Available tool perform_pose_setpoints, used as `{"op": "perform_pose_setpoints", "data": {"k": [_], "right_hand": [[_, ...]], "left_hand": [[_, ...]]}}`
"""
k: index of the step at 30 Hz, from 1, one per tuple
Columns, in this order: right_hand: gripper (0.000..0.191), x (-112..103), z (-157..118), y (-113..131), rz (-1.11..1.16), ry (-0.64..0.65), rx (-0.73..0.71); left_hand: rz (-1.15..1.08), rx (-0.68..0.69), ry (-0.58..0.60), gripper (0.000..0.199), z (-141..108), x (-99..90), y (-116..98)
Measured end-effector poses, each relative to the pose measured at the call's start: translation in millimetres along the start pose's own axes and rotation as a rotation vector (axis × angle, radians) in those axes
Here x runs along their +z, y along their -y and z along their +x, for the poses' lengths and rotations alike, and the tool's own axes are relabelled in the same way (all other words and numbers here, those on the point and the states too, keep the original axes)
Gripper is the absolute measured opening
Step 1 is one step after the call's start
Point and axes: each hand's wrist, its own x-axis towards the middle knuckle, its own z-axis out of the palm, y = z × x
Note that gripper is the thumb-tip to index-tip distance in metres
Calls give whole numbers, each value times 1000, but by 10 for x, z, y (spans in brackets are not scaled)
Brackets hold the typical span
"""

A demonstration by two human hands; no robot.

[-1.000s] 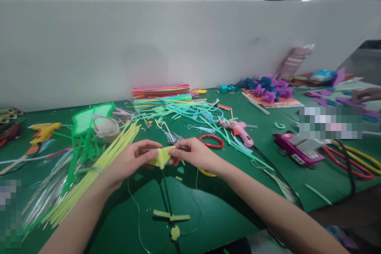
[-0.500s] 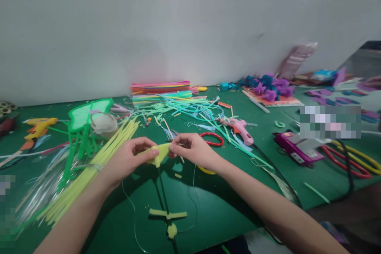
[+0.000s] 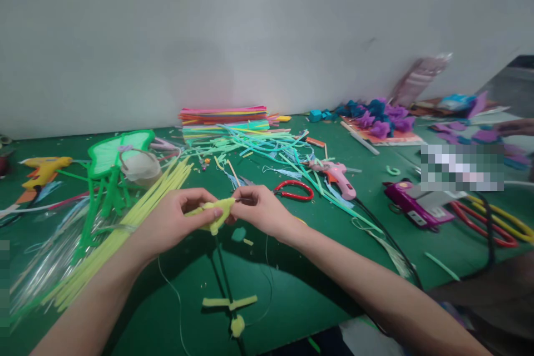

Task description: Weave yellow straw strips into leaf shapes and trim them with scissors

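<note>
Fuzzy yel. stems point(image 3: 161, 194), matt tbl. point(image 3: 334, 258)

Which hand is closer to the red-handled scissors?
The right. The right hand is just left of the red handle of the scissors, a little nearer the wearer. The left hand is farther left, on the other side of the yellow fuzzy piece.

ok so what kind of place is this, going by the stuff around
Probably a craft workshop or shared craft table: a pink glue gun and a yellow glue gun lie on the green table, with bundles of coloured pipe cleaners and red-handled scissors nearby.
</note>
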Motion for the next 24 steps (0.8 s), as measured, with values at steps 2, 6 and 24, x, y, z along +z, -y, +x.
{"op": "perform_pose_setpoints", "data": {"k": [2,6,24], "right_hand": [[7,3,-10,0,4,6,-17],[4,-28,-2,-19,29,10,-63],[10,-13,34,-40,-97,-71,-72]], "left_hand": [[2,-6,-2,30,-3,2,0],[3,0,-5,30,-14,-14,-9],[137,87,-41,25,86,82,-71]]}}
